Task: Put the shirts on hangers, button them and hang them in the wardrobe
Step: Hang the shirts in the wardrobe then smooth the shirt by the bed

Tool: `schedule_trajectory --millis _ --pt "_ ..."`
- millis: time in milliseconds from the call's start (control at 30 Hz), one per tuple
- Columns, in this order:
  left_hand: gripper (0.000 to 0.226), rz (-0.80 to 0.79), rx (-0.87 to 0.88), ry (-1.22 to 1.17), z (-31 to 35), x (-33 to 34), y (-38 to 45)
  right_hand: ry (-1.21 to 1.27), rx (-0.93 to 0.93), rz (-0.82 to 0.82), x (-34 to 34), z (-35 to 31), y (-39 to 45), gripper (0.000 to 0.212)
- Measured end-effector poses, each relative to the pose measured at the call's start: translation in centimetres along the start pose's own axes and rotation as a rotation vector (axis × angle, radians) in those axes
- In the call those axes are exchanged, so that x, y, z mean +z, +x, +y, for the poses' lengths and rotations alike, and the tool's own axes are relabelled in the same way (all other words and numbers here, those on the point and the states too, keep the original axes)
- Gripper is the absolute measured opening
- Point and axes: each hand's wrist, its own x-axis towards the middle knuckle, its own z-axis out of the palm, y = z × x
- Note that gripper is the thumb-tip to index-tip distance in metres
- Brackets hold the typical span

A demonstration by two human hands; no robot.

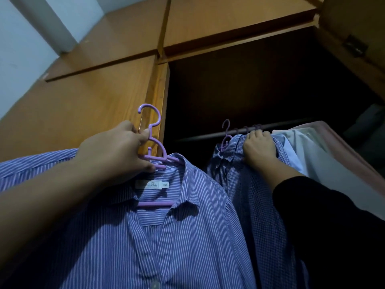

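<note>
My left hand grips the neck of a purple hanger that carries a blue striped shirt, held up in front of the open wardrobe, its hook free in the air left of the opening. My right hand grips the shoulder of a blue checked shirt that hangs on another purple hanger from the wardrobe rail. The striped shirt is open at the collar, with one button showing near the bottom edge.
Several more hangers with pale shirts crowd the rail to the right of my right hand. A closed wooden wardrobe door stands on the left, an open door at the upper right. The inside of the wardrobe is dark.
</note>
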Motion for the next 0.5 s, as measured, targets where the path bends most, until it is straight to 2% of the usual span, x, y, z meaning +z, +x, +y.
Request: schedule_trajectory --millis 233,500 --pt "0.081 0.052 0.013 0.067 1.5 0.4 0.5 -0.068 -0.030 -0.010 2.0 -0.3 1.3 0.038" --pt "0.080 0.074 0.011 0.078 3.2 1.8 0.8 -0.067 -0.064 0.026 5.3 2.4 1.2 0.034"
